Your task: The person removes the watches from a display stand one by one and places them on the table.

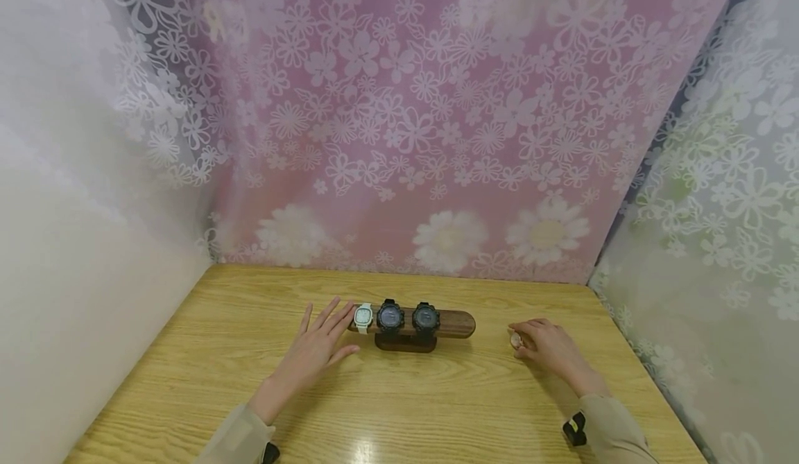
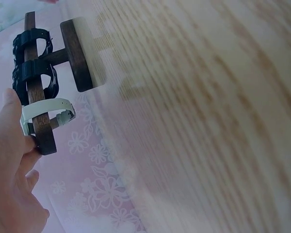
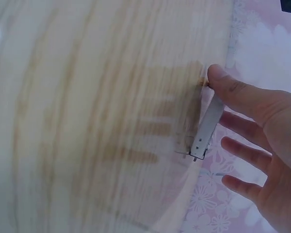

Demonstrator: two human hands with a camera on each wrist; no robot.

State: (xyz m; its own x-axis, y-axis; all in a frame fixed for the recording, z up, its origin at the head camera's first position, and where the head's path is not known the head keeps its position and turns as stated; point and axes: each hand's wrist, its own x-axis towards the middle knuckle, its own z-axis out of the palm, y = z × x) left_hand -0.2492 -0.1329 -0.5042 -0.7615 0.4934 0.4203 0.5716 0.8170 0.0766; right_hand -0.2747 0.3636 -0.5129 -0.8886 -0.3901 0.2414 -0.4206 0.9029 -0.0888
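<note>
- I see the small watch [image 1: 515, 340] between the right hand's [image 1: 555, 349] thumb and forefinger, well apart from the wooden stand [image 1: 458, 324], to its right.
- That hand pinches it narrowly; from the wrist view I make out the other fingers spread loose.
- The left hand [image 1: 312, 353] is spread, fingers nearly straight, touching the stand's left end by the white watch [image 1: 363, 318].
- A black watch [image 1: 390, 317] and a second black watch [image 1: 426, 318] sit mid-stand.
</note>
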